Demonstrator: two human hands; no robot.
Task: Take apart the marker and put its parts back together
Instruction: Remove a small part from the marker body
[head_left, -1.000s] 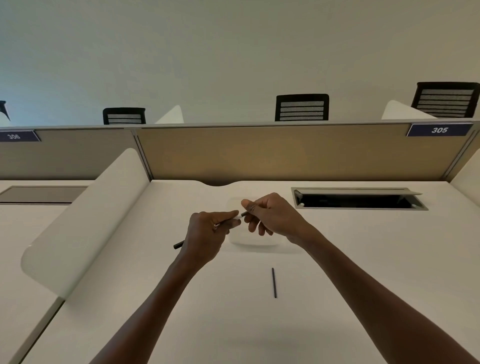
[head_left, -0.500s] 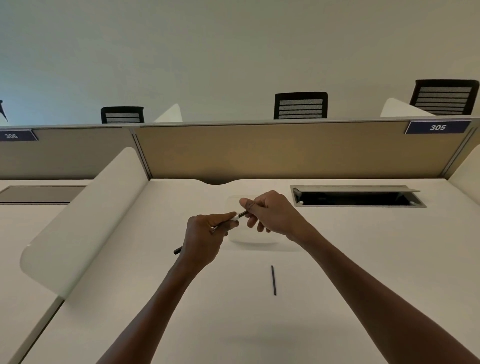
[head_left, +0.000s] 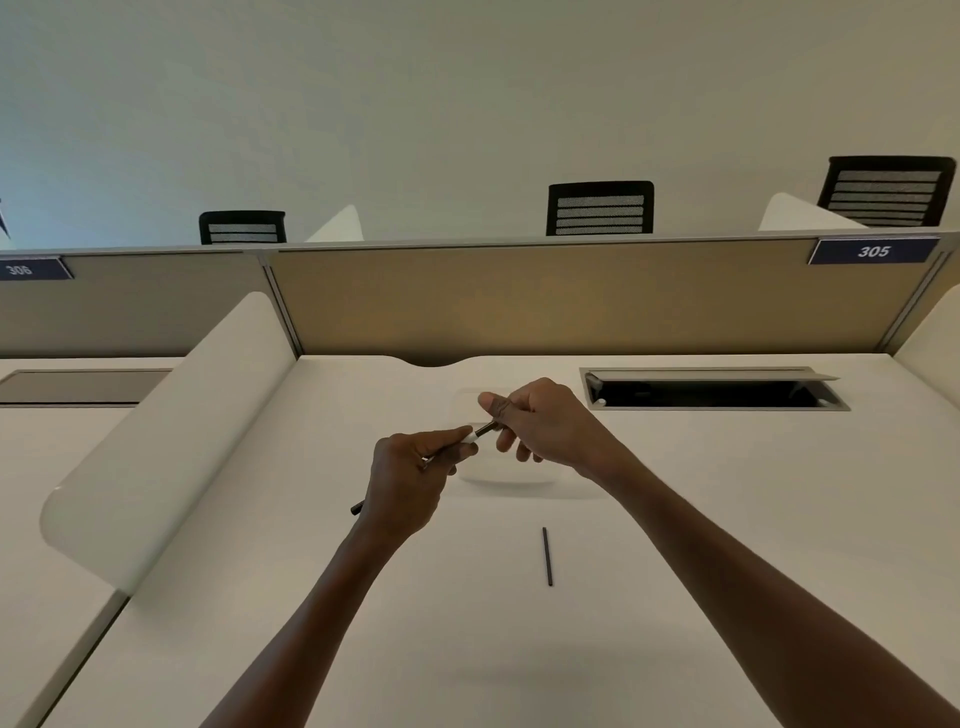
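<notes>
Both hands up over the middle of the white surface (head_left: 675, 519), forearms coming in from the bottom edge. My left hand (head_left: 410, 478) is closed around the marker body (head_left: 357, 507): the dark tail end pokes out below-left of the fist, the rest runs up through the grip toward the upper right. A short white band shows just past my left fingertips, then a thin dark section continues into my right hand (head_left: 540, 423). Right hand is pinched shut on that dark end piece (head_left: 485, 429), thumb on top, other fingers curled under. Hands sit just beside each other, not touching, bridged by the marker. Can't tell whether the end piece is seated in the body or partly pulled out; too small.

One loose part, a thin dark rod (head_left: 547, 556), lies flat on the surface near me, below the hands and well apart from them, roughly lengthwise away from me.

Background: open cable tray (head_left: 711, 395) recessed in the surface to the right of my right hand, tan divider panel (head_left: 571, 301) behind, blue tag 305 (head_left: 874, 251) at its top right, white curved side screen (head_left: 171, 431) on the left. Black chair backs (head_left: 600, 208) visible over the divider.
</notes>
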